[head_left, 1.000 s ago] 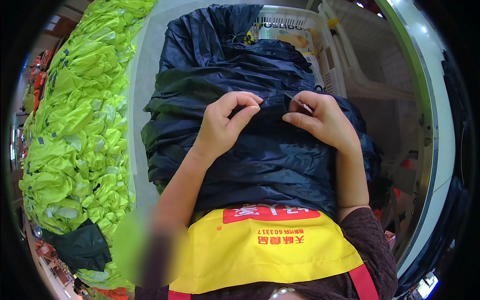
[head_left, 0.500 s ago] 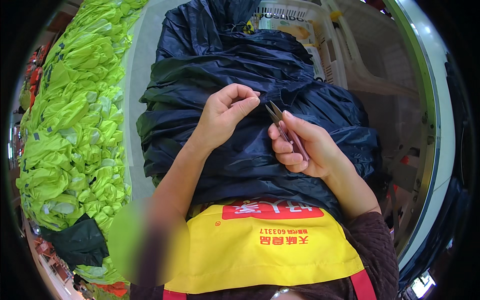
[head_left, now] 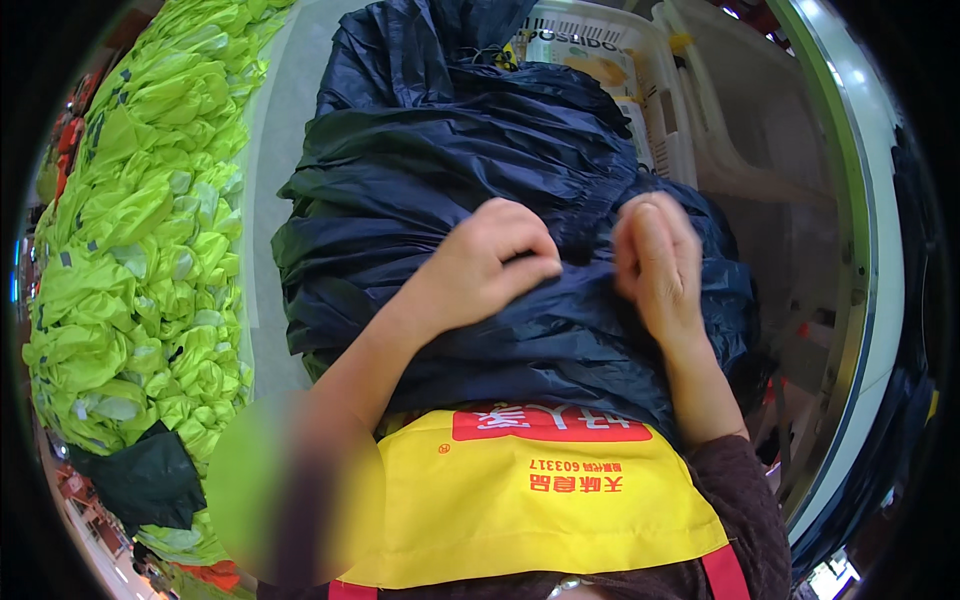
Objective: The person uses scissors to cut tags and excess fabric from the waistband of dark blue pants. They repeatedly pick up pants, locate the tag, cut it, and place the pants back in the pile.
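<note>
Head view: left hand [head_left: 492,262] slants rightward, right hand [head_left: 658,258] points forward.

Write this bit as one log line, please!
left hand: over navy fabric, fingers curled | right hand: blurred, over same fabric | yellow-green pile: at left

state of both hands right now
Left hand: closed in a pinch; whether holding anything cannot be told.
Right hand: blurred; whether open, closed or holding cannot be told.
</note>
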Available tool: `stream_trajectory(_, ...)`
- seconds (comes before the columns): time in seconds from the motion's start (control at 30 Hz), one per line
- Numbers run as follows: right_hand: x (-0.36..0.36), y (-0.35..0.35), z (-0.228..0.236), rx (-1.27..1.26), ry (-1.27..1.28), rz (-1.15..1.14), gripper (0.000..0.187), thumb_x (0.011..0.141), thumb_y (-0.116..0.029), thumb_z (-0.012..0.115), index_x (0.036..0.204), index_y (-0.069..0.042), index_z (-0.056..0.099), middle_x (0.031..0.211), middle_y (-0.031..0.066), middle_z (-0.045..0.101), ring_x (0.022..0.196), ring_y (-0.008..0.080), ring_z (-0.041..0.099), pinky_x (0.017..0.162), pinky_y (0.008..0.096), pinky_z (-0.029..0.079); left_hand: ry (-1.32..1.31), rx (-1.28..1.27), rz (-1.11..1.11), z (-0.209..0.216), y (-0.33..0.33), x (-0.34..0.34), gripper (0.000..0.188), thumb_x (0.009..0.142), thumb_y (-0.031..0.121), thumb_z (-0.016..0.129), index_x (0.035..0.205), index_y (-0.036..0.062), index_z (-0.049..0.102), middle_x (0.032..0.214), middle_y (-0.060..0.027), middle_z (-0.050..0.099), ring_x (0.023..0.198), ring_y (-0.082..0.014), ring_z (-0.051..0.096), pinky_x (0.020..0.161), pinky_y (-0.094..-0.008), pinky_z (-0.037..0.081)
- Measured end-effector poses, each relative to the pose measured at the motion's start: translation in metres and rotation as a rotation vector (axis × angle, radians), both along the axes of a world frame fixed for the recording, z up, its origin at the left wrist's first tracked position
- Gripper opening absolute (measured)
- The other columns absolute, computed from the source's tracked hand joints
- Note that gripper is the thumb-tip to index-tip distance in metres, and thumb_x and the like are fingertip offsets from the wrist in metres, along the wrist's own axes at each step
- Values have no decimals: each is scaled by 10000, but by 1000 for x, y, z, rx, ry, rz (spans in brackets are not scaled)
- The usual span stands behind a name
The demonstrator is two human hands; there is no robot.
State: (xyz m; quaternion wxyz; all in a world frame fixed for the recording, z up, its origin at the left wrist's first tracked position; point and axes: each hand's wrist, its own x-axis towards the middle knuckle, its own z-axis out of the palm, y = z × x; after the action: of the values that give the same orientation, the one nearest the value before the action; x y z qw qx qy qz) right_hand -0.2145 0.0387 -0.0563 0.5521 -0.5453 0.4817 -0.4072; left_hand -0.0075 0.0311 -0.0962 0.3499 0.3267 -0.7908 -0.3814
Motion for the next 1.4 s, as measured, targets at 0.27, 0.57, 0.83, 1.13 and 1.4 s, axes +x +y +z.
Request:
stream_trajectory(0.27, 6, -21, -37, -37, 464, 107, 357, 742, -160, 747, 1021, 8, 601, 738, 58, 599, 668, 100, 543, 621, 237, 444, 22, 211, -118, 8, 8, 13, 56, 823, 40, 617, 876, 22, 611, 909, -91, 614, 937, -242, 585, 900, -346, 431)
stream_trajectory(0.57, 9, -17, -41, 72, 391, 136, 222, 768, -75, 716, 949, 16, 624, 782, 25, 604, 723, 81, 544, 681, 215, 442, -743, 122, 416, -47, -53, 153, 298, 844, 231, 599, 1020, -8, 631, 987, -173, 633, 967, -299, 587, 864, -347, 448)
stream_trajectory(0.83, 2, -17, -50, 86, 347, 97, 218, 771, -54, 706, 948, 36, 618, 754, 22, 589, 691, 79, 531, 657, 205, 436, -489, 560, 299, -74, -52, 171, 308, 858, 246, 595, 1085, 39, 593, 995, -110, 585, 924, -228, 529, 880, -307, 420)
stream_trajectory(1.13, 2, -18, -59, 50, 351, 39, 257, 759, -101, 727, 957, 30, 628, 725, 25, 582, 672, 87, 527, 636, 217, 435, -512, 189, 149, -101, -72, 175, 266, 792, 256, 649, 981, 68, 643, 1036, -124, 632, 1025, -269, 558, 883, -351, 432)
stream_trajectory(1.4, 8, -23, -67, -77, 370, -9, 277, 734, -92, 749, 946, 16, 606, 678, -6, 524, 620, 74, 442, 571, 216, 388, -9, 326, 545, -87, -54, 169, 128, 879, 147, 579, 888, 19, 587, 771, 4, 563, 736, -69, 486, 671, -215, 411)
